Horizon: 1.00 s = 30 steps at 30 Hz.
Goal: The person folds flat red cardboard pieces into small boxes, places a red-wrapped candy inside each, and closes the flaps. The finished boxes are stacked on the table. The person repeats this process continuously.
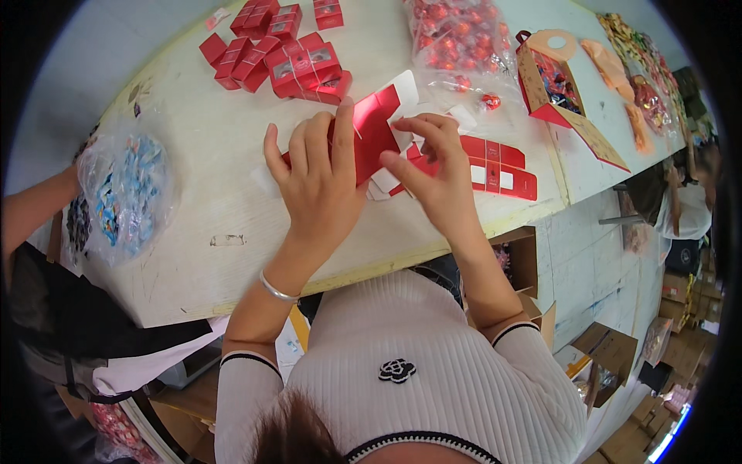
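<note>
A half-folded red carton [372,133] with white inner flaps stands tilted between my hands above the table. My left hand [321,174] grips its left side, fingers stretched along the wall and thumb out of sight behind it. Thumb and forefinger apart, my right hand [439,166] is at the carton's right edge, with the forefinger tip by a white flap. Flat red carton blanks [498,168] lie just right of that hand and partly under it. Beyond my left hand sits a pile of folded red boxes [305,66], some with clear windows.
A clear bag of red-wrapped balls [456,35] lies at the back. Right of it stands an open box of sweets [558,81]. At the left, another person's arm [39,203] reaches to a bag of blue packets [131,193]. Cardboard boxes [603,352] stand on the floor.
</note>
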Motion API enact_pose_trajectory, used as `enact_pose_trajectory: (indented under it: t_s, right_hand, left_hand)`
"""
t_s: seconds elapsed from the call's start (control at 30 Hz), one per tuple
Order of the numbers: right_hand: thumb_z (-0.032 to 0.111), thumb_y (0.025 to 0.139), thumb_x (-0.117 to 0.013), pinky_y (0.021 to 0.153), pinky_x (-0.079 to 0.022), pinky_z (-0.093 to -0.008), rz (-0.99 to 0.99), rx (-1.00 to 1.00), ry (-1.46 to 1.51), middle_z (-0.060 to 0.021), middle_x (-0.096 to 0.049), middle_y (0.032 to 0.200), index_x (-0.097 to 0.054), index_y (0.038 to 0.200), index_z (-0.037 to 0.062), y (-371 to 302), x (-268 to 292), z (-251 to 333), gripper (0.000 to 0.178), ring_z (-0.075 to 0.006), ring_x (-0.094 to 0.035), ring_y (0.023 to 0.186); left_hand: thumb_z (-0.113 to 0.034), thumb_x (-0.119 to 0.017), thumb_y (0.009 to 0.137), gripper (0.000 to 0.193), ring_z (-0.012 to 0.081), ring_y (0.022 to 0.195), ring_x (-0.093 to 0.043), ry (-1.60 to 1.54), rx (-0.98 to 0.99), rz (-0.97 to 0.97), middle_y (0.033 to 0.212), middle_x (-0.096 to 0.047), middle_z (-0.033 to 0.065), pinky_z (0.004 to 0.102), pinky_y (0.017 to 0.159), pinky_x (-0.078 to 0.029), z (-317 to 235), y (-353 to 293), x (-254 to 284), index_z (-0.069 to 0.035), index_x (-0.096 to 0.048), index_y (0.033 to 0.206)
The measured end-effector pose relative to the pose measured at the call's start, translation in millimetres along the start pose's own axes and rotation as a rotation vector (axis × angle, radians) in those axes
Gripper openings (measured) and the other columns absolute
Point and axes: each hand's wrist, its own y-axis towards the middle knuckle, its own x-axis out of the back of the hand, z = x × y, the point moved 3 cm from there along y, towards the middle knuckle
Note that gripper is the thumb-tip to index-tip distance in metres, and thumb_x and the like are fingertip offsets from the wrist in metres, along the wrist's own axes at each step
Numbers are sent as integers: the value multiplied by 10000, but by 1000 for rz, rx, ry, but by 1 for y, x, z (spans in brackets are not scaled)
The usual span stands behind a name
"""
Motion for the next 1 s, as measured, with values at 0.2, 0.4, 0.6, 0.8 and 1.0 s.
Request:
enact_pose_trajectory:
  t_s: [0.2,0.4,0.6,0.8,1.0]
  right_hand:
    - [183,682,-715,707,-394,-254,36,-389,519,-74,-458,996,-614,951,9,18,-11,-31,336,-137,-445,885]
    - [138,748,-653,738,-383,-236,17,-392,604,-38,-579,821,-601,904,-6,22,-15,-32,218,-84,-497,739]
    - [161,693,-693,915,-302,-383,-142,148,-5,-131,-440,1108,-612,868,73,13,-14,-4,212,-272,-360,1145]
    - [85,707,-692,933,-372,-406,-41,182,553,-78,-278,1341,-294,1303,83,9,5,17,717,-265,-310,1238]
    - [36,775,-613,846,-419,-334,-27,223,703,-144,-466,1122,-261,1237,51,-4,-15,26,581,-173,-507,949]
  left_hand:
    - [-202,-805,501,882,201,1037,-413,156,-87,-3,1087,-428,40,503,967,-206,0,4,-16,-101,-378,1266]
    - [-157,-801,481,901,207,1041,-423,166,-106,-19,1102,-426,50,490,956,-230,14,9,-22,-113,-367,1270]
    - [-136,-790,509,734,221,899,-536,-122,-29,44,982,-543,68,397,897,-342,16,15,-18,-81,-446,1155]
    - [-225,-809,566,587,251,756,-628,-797,358,203,844,-634,102,310,671,-492,21,16,4,-27,-489,1016]
    - [-192,-790,585,807,306,822,-623,-912,321,114,939,-599,183,351,687,-505,-9,6,8,1,-306,1201]
